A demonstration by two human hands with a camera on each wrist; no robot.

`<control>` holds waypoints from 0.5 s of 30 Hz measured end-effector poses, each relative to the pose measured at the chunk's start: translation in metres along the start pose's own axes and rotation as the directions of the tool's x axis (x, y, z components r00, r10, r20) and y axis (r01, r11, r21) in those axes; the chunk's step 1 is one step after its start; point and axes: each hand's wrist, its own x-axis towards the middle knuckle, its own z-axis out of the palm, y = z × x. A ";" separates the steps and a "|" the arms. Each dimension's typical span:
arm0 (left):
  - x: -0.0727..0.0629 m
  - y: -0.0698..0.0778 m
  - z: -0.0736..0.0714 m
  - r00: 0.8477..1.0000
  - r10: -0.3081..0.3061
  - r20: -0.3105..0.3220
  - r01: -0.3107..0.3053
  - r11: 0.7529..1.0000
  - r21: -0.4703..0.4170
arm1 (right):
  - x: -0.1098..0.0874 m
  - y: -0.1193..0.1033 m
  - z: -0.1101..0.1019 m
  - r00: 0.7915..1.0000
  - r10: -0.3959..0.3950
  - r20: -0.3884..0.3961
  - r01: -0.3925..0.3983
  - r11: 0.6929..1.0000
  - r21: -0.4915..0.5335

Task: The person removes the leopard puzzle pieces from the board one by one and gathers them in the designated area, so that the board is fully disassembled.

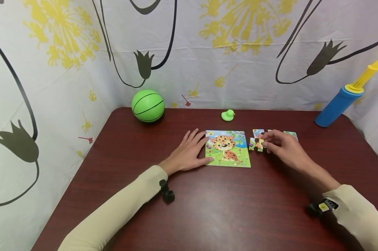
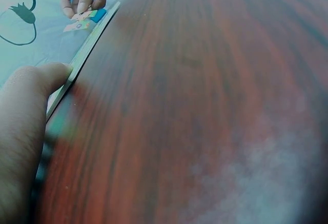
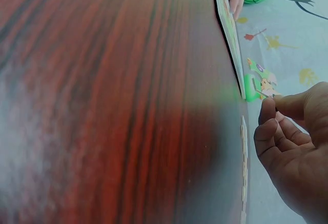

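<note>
A square puzzle board (image 1: 229, 158) with a spotted leopard cub picture lies flat on the table. My left hand (image 1: 189, 153) rests at its left edge, fingers spread; in the left wrist view the thumb (image 2: 55, 76) touches the board's edge. Just right of the board, my right hand (image 1: 286, 150) pinches a jigsaw piece (image 1: 253, 144) between thumb and fingers. In the right wrist view this piece (image 3: 265, 86) is raised above the table. More loose pieces (image 1: 290, 134) lie behind and under the right hand, which partly hides them.
A green ball (image 1: 148, 106) stands at the back left and a green toy duck (image 1: 228, 115) behind the board. At the back right stands a blue and yellow hand pump (image 1: 338, 106). A patterned cloth (image 1: 182, 62) hangs behind the dark table (image 1: 214, 205).
</note>
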 end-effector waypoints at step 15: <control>0.000 -0.001 0.001 1.000 -0.003 0.002 0.003 1.000 0.004 | -0.004 0.008 -0.009 1.000 0.009 -0.028 -0.010 0.999 -0.044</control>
